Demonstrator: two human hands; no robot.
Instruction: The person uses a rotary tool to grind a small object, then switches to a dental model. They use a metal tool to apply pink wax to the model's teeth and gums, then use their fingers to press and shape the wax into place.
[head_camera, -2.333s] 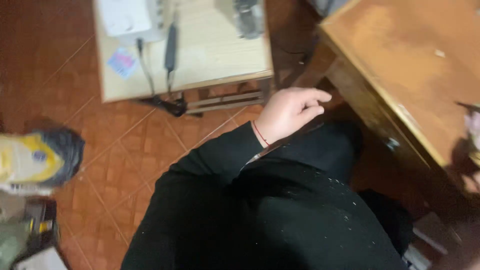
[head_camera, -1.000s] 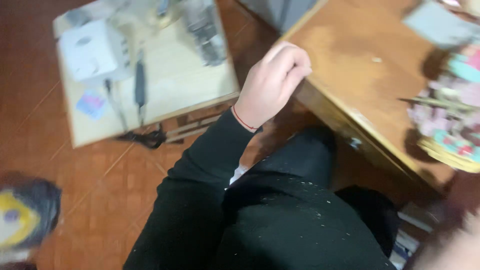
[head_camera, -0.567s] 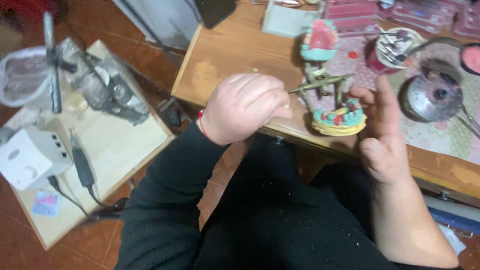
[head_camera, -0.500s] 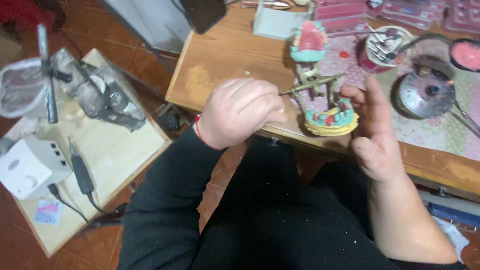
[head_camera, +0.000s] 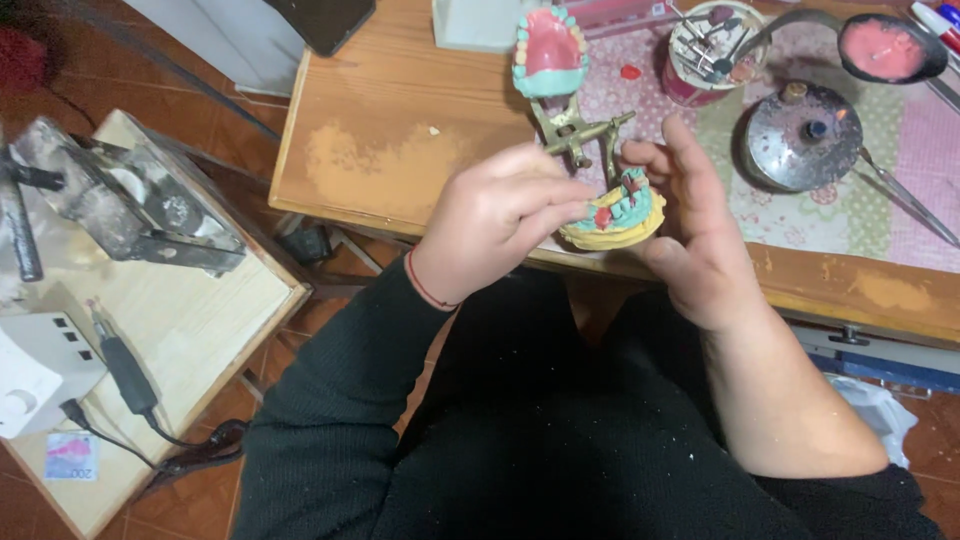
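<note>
A dental articulator (head_camera: 580, 130) stands at the front edge of a wooden desk (head_camera: 400, 150). It carries an upper model with a pink palate and teal teeth (head_camera: 550, 55), and a lower yellow model with teal gums (head_camera: 625, 210). My left hand (head_camera: 505, 225) has its fingertips pinched at the lower model's teeth; whether they hold anything small I cannot tell. My right hand (head_camera: 695, 230) cups the lower model from the right side, fingers spread upward.
On the desk sit a round metal pot (head_camera: 805, 135), a cup of small tools (head_camera: 715, 40), a pink-filled dish (head_camera: 885, 45) and a patterned cloth (head_camera: 900, 200). A low side table (head_camera: 200, 320) at left holds a metal device (head_camera: 130, 205), a white box (head_camera: 30, 370) and a handpiece (head_camera: 120, 360).
The view swung from the floor and side table up to the desk. My left hand rose to the articulator, and my right hand came in to cup the lower model.
</note>
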